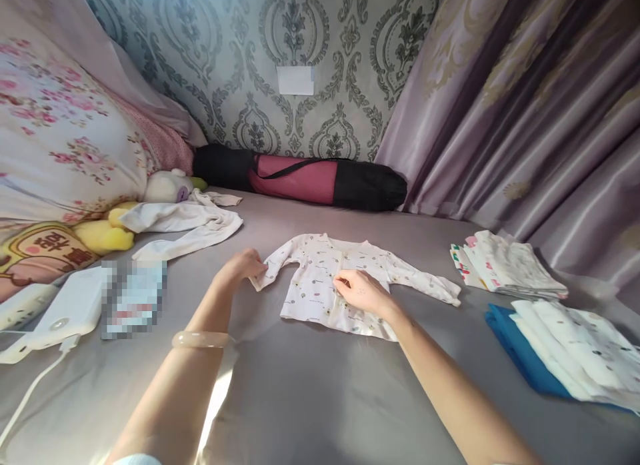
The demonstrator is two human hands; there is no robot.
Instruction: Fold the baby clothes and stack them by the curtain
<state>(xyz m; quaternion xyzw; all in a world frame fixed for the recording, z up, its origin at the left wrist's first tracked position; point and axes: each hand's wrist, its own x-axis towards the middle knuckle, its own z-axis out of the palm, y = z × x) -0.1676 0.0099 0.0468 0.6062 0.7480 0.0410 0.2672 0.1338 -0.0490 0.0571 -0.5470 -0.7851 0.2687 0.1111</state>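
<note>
A small white baby shirt with a tiny scattered print lies spread flat on the grey sheet, its collar toward the wall. Both sleeves reach out to the sides. My left hand pinches the cuff of the left-side sleeve. On the shirt's front, near the middle placket, rests my right hand; its fingers are pressed together on the fabric there. A pale bangle circles my left wrist.
Folded clothes and another folded pile over blue cloth lie at right. Crumpled white clothing, a yellow plush toy and a white power bank with cable are left. A black-and-red bag lies along the wall.
</note>
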